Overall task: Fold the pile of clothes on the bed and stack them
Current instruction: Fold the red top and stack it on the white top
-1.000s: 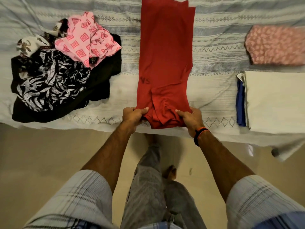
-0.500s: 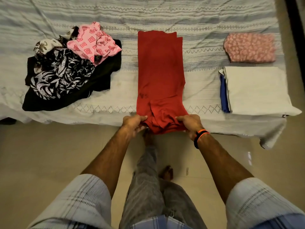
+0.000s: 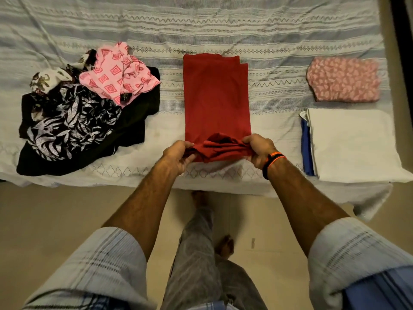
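the red garment lies lengthwise in the middle of the bed, folded into a long strip, its near end bunched and lifted off the sheet. the left hand grips the near left corner, fingers curled round the cloth; the right hand, with an orange and black wristband, grips the near right corner the same way. to the left sits the unfolded pile, a pink patterned piece on top. to the right lie a folded pink garment and, nearer, a white folded stack with blue cloth showing beneath.
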Demonstrator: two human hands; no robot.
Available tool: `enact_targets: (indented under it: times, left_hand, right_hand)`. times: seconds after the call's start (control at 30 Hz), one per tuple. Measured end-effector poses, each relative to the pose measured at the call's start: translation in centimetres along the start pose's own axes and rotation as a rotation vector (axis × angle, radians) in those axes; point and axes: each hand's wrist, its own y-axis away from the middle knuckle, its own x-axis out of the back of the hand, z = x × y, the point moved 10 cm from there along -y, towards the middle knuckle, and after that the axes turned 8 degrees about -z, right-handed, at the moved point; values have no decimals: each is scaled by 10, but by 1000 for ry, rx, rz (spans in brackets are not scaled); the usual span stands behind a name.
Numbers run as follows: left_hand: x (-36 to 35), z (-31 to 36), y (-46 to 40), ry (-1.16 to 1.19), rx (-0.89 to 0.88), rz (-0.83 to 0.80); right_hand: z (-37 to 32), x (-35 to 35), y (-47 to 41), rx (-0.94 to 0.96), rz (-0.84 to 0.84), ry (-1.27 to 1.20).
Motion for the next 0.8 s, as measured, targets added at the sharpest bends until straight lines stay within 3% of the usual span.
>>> enact_targets:
  times: [0.17, 0.27, 0.33, 0.4, 0.47, 0.57, 0.63, 0.7, 0.8]
  left_hand:
    - [-37, 64, -34, 240, -62, -69]
    - [-61, 93, -52, 14, -116, -181]
    - [-59, 101, -65, -272, -207, -125]
    - [-52, 99, -71, -634, -316, -58]
    - [-51, 82, -84, -1015, -316, -88]
    - [-45, 45, -92, -1425, -265, -197]
    - [-40, 39, -90, -1446, -360, -128]
    - [-24, 46, -86, -1305, -419, 69]
    - [2, 47, -89, -1175, -284, 265]
  right_hand:
    - [-60, -36, -45, 0, -53, -78]
    - [-78, -53, -71, 19, -92, -204]
    - [-72, -57, -84, 14, -62, -46]
    - [-63, -54, -91, 76, -27, 390]
    - [-52, -59, -90, 125, -58, 907]
    - [-20, -59, -85, 103, -152, 1271]
    - [-12, -53, -86, 134, -109, 1343]
    - [-17, -49, -88, 225, -13, 1336]
    - [-29, -39, -90, 287, 174, 1257]
